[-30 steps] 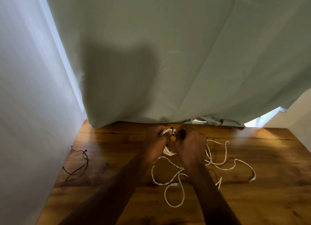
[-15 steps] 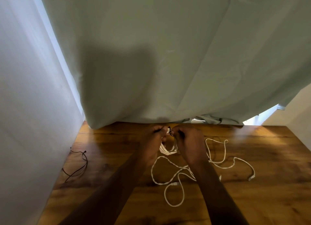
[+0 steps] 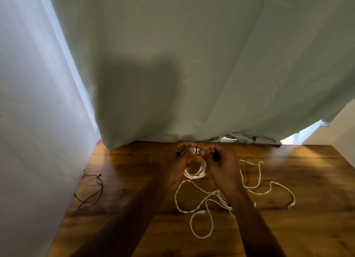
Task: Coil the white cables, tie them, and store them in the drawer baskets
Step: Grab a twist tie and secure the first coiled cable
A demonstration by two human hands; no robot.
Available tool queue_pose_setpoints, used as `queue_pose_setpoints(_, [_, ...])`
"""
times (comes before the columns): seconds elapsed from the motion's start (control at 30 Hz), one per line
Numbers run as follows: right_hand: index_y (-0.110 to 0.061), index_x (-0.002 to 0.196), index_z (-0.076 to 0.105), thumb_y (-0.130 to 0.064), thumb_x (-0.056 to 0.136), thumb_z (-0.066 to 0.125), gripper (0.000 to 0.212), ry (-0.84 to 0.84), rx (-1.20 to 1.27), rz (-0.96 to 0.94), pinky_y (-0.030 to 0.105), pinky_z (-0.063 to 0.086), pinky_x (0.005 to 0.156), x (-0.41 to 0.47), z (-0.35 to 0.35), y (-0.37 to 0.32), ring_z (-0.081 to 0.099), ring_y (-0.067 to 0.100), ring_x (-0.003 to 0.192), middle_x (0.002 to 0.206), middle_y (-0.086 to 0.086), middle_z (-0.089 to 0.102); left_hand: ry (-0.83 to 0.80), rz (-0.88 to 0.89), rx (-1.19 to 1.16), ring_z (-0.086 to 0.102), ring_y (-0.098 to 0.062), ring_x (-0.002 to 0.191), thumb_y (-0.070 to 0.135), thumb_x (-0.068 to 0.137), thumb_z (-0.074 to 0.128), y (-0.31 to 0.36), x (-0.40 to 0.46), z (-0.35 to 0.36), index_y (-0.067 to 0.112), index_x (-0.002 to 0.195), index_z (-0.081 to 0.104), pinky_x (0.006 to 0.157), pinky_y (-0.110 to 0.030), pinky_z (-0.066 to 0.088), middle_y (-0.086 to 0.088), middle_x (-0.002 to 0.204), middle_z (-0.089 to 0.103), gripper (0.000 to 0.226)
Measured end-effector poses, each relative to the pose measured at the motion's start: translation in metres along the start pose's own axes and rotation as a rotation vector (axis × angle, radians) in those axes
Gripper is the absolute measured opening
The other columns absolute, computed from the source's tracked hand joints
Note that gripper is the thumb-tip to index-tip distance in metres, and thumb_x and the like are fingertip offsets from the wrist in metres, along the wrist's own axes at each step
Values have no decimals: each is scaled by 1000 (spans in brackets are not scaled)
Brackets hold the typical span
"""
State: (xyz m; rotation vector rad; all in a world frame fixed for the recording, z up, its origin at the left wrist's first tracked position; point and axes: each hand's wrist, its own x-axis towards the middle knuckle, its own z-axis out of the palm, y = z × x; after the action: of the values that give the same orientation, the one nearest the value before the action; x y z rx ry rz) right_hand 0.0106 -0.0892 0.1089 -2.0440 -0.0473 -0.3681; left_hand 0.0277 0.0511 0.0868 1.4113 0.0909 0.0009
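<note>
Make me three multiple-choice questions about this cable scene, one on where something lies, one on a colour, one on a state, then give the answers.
1. Where does the thin dark cord lie?
A. at the table's left edge, by the wall
B. under the right hand
C. on the curtain

2. What colour is the tie round the coiled cable?
A. red
B. black
C. yellow

3. How is the loose white cable on the wooden table?
A. tied
B. uncoiled, sprawling
C. in a basket

Answers: 1 A, it trails beside the wall. 2 B, a dark band shows between left hand and right hand. 3 B, open loops spread over the wood.
</note>
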Motion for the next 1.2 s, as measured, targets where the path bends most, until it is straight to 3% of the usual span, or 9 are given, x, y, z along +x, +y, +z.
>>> queue_pose_setpoints(0.2, [-21, 96, 75, -17, 92, 70, 7, 24, -18, -64, 17, 52, 72, 1, 1, -2, 67, 2, 81, 87, -13, 73, -9, 17, 1, 60, -8, 66, 11, 92, 62, 1, -1, 4, 19, 94, 73, 58, -30, 47, -2, 79, 69, 14])
queue_pose_setpoints(0.43, [-17, 97, 75, -11, 87, 75, 12, 20, -17, -110, 27, 58, 71, 13, -2, -3, 69, 6, 78, 84, -11, 73, 5, 47, -10, 62, -5, 63, 10, 90, 65, 4, 0, 2, 18, 97, 74, 54, -26, 47, 0, 80, 70, 13])
queue_pose_setpoints(0.57, [-14, 100, 74, -5, 83, 78, 20, 6, -24, -113, 23, 57, 70, 16, -5, -5, 69, 5, 77, 82, -9, 73, 23, 59, 37, 61, -3, 58, 9, 91, 64, 7, 1, 1, 11, 97, 74, 52, -24, 48, 8, 66, 65, 11])
queue_pose_setpoints(0.67, [-13, 99, 74, -5, 80, 80, 22, -3, -5, -74, 21, 56, 69, 19, -8, -8, 69, 3, 75, 80, -8, 73, 36, 62, 47, 62, -4, 60, 9, 91, 64, 9, 0, 0, 9, 98, 74, 51, -21, 48, 7, 67, 65, 12])
queue_pose_setpoints(0.87, [-20, 87, 81, -8, 79, 81, 15, -174, -241, -210, 1, 43, 64, 24, -13, -12, 64, -11, 73, 73, -28, 64, 24, 73, 170, 64, -5, 65, 13, 91, 65, 7, 2, -4, 14, 98, 75, 58, -26, 50, 4, 77, 71, 12])
queue_pose_setpoints(1.0, [-26, 84, 81, -11, 78, 83, 16, -233, -297, -185, 6, 47, 63, 27, -13, -8, 66, -3, 70, 72, -25, 68, 23, 81, 219, 64, -12, 62, 14, 91, 65, 4, 3, -6, 17, 99, 76, 57, -35, 53, 3, 78, 73, 14])
queue_pose_setpoints(1.1, [-25, 80, 81, -9, 76, 84, 17, -206, -243, -140, 16, 55, 65, 26, -11, -8, 68, 1, 68, 71, -23, 69, 19, 89, 243, 64, -10, 61, 13, 92, 64, 4, 3, -6, 16, 100, 76, 56, -34, 54, 4, 77, 72, 15])
queue_pose_setpoints(1.2, [-23, 79, 81, -7, 76, 84, 16, -204, -230, -107, 13, 53, 64, 25, -10, -9, 68, -1, 67, 69, -22, 69, 13, 77, 238, 66, -11, 64, 13, 92, 64, 4, 3, -7, 16, 99, 75, 55, -33, 53, 2, 83, 74, 14])
